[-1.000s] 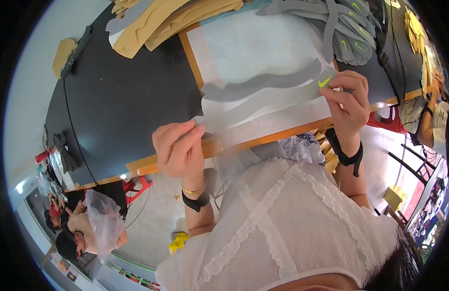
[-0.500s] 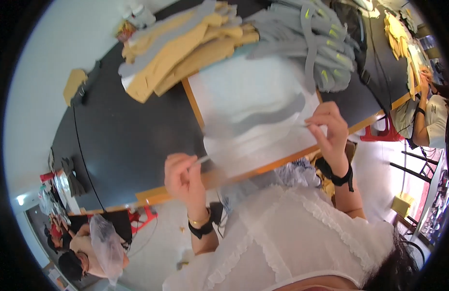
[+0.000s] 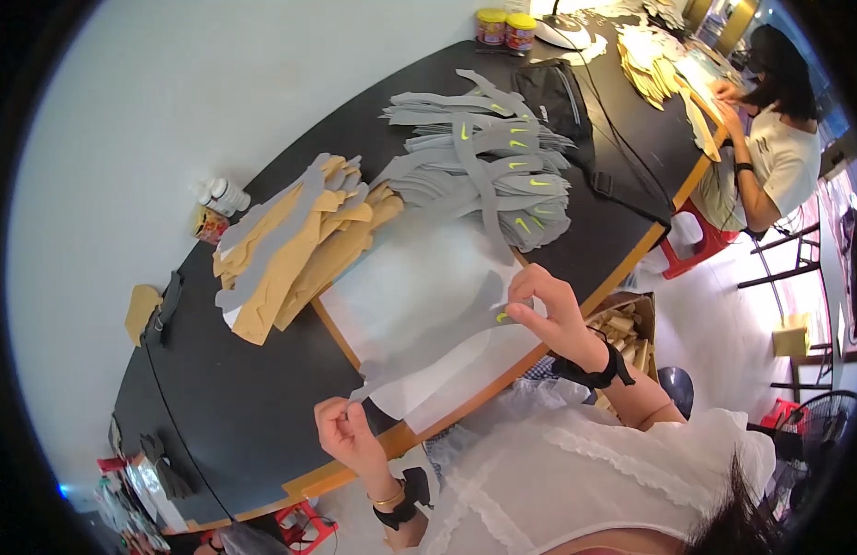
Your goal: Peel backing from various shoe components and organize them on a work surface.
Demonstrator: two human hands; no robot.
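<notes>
A long grey fabric strip (image 3: 437, 338) stretches between my hands over a white sheet (image 3: 354, 298) on the table, partly blurred by motion. My left hand (image 3: 350, 433) is closed in a pinch at its near left end. At the right end, my right hand (image 3: 556, 316) pinches with thumb and fingers, next to a small yellow-green mark on the strip. Beyond the sheet lies a stack of grey strips (image 3: 488, 176) with similar marks. To its left is a pile of tan backing pieces (image 3: 294, 245) with grey strips among them.
The dark table (image 3: 215, 407) has a wooden front edge. A black bag (image 3: 553, 97) with a strap lies at the back right, near yellow-lidded jars (image 3: 490, 28). A box of tan scraps (image 3: 627, 333) stands below the edge. A co-worker (image 3: 780, 139) sits at the far right.
The view has swung, so the table and piles appear shifted and tilted. The strip now shows a yellow-green mark beside my right hand. Both hands remain pinched.
</notes>
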